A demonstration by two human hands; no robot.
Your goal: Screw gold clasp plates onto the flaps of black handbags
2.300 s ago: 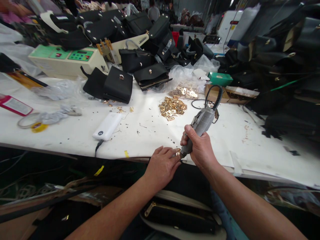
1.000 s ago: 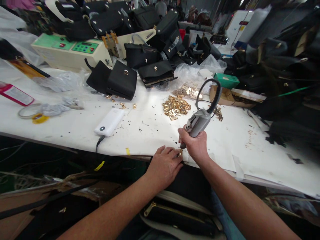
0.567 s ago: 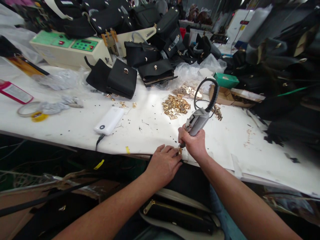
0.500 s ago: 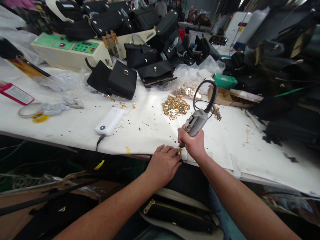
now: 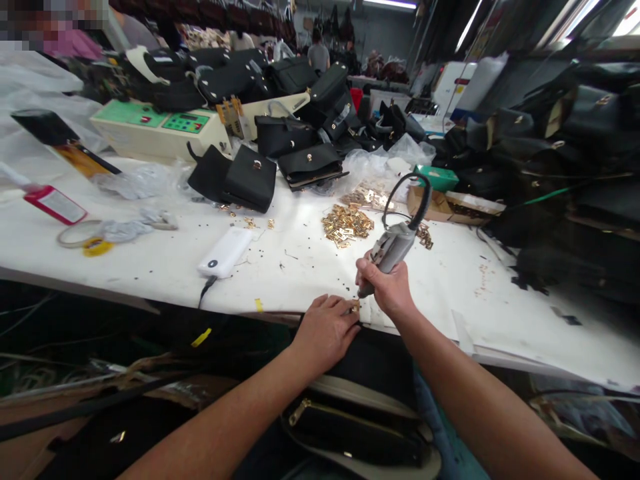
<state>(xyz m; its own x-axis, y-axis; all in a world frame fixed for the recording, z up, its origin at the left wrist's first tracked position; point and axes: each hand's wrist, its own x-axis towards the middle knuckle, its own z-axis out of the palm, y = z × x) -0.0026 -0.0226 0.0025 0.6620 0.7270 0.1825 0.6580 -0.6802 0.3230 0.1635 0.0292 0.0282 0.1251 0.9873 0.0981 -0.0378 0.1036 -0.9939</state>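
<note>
My right hand (image 5: 387, 283) is wrapped round a grey power tool (image 5: 397, 245) with a black cable, its tip pointing down near the table's front edge. Just left of that tip, my left hand (image 5: 327, 328) presses its fingers on a small gold metal piece (image 5: 355, 306) at the edge of the black bag. The black bag (image 5: 375, 357), with a gold zipper lower down, lies over my lap against the table edge. Beyond my hands is a pile of gold metal parts (image 5: 346, 223) on the white table (image 5: 300, 267).
A white power bank (image 5: 226, 253) with a cable lies left of my hands. Black bags (image 5: 250, 179), a beige machine (image 5: 160, 133), a red bottle (image 5: 57, 203) and an open cardboard box (image 5: 450, 205) stand further back. People are in the background.
The view has tilted up slightly and shifted, showing more of the background. The tool tip now sits slightly apart from the gold piece; both hands keep nearly the same pose.
</note>
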